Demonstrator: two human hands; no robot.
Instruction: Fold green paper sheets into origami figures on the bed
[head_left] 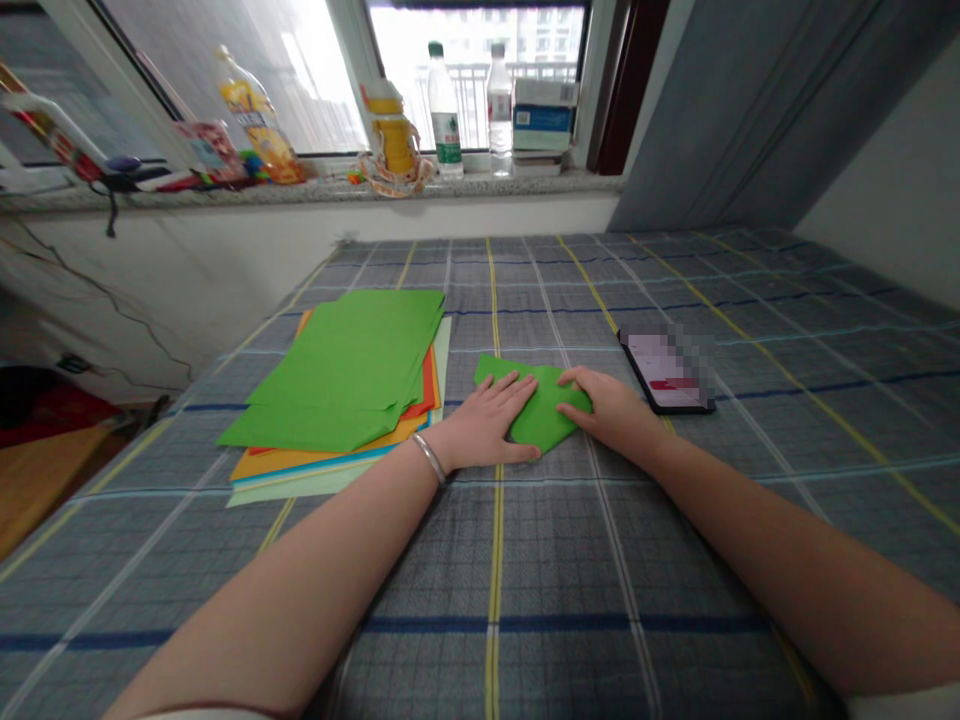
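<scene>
A folded piece of green paper (pixel 551 415) lies on the checked cloth in front of me. My left hand (pixel 491 415), with a silver bangle at the wrist, rests flat on its left part, fingers stretched out and thumb spread toward the lower edge. At the paper's right edge, my right hand (pixel 604 405) has its fingers and thumb bent around the corner, gripping it. To the left is a stack of coloured sheets, with large green sheets (pixel 352 365) on top and orange, blue and pale green edges showing below.
A phone (pixel 666 372) with a lit, partly blurred screen lies right of my hands. Bottles (pixel 446 120), a yellow cup (pixel 392 135) and boxes (pixel 544 120) stand along the windowsill (pixel 480 188). A grey curtain (pixel 735 120) hangs at the right.
</scene>
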